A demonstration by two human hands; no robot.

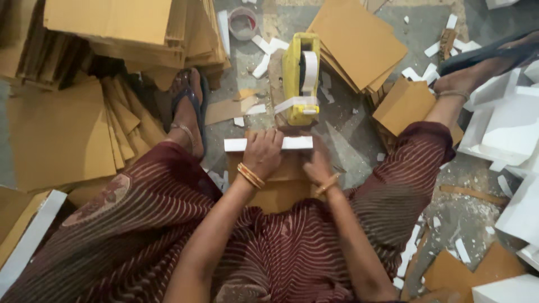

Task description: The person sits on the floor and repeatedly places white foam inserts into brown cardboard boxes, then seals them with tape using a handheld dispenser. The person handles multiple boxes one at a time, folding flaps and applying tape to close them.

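My left hand [263, 152] presses down on a long white strip-like box edge [236, 145] that lies across a brown cardboard piece [278, 188] in front of my lap. My right hand [318, 165] rests on the same cardboard just right of it, fingers curled and blurred, touching the white strip's right end [300, 142]. Directly beyond the hands stands a yellow tape dispenser [300, 78] with a white roll, a tape end hanging toward the strip.
Stacks of brown cardboard sheets [62, 134] lie at the left and top [359, 39]. White folded boxes [505, 123] pile at the right. White scraps litter the grey floor [348, 140]. My sandalled feet [188, 112] flank the dispenser. A tape roll [242, 22] lies farther off.
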